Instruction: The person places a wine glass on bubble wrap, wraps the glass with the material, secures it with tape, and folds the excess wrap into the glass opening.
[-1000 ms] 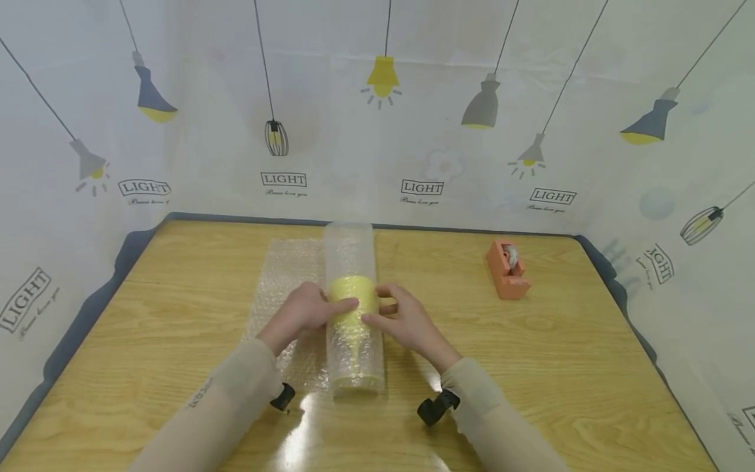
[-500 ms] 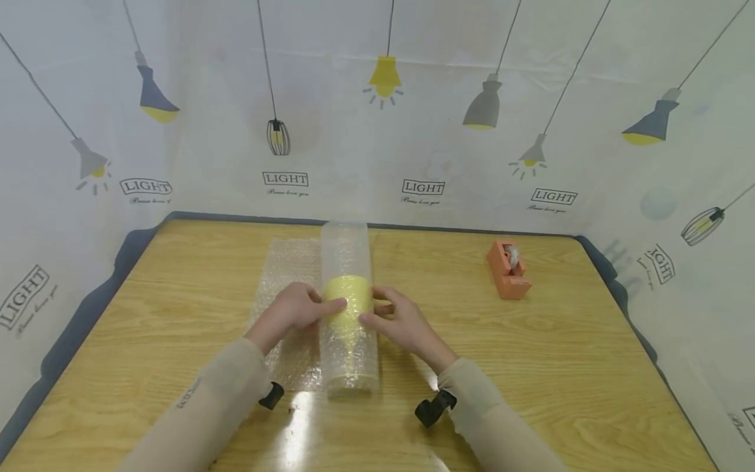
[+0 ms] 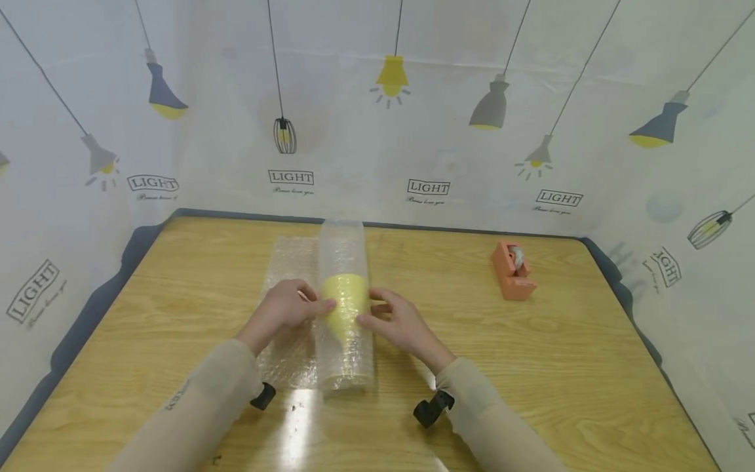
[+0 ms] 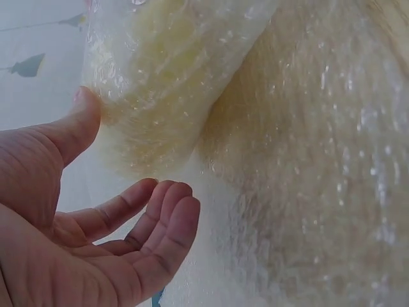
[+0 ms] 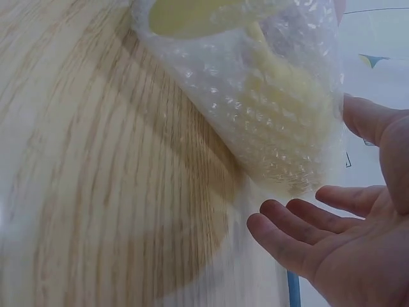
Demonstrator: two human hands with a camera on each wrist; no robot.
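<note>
A yellow goblet (image 3: 344, 303) lies on its side inside a roll of clear bubble wrap (image 3: 342, 246); its bowl, stem and round foot show through the layers. To the left, the loose part of the sheet (image 3: 291, 262) stretches flat over the table. My left hand (image 3: 285, 306) holds the roll's left side, thumb on top by the bowl and fingers low along the side. From the right, my right hand (image 3: 402, 321) holds the same roll between thumb and fingers. The right wrist view shows the goblet's foot (image 5: 192, 16) through the wrap.
An orange tape dispenser (image 3: 513, 272) with a roll of clear tape stands at the right rear of the wooden table (image 3: 560, 367). A pale curtain (image 3: 354, 131) printed with lamps surrounds the table's back and sides.
The wrapped roll has shifted slightly left over the flat sheet, and less of the sheet shows. My left hand has drawn back left with it; my right hand follows. The view has turned slightly.
</note>
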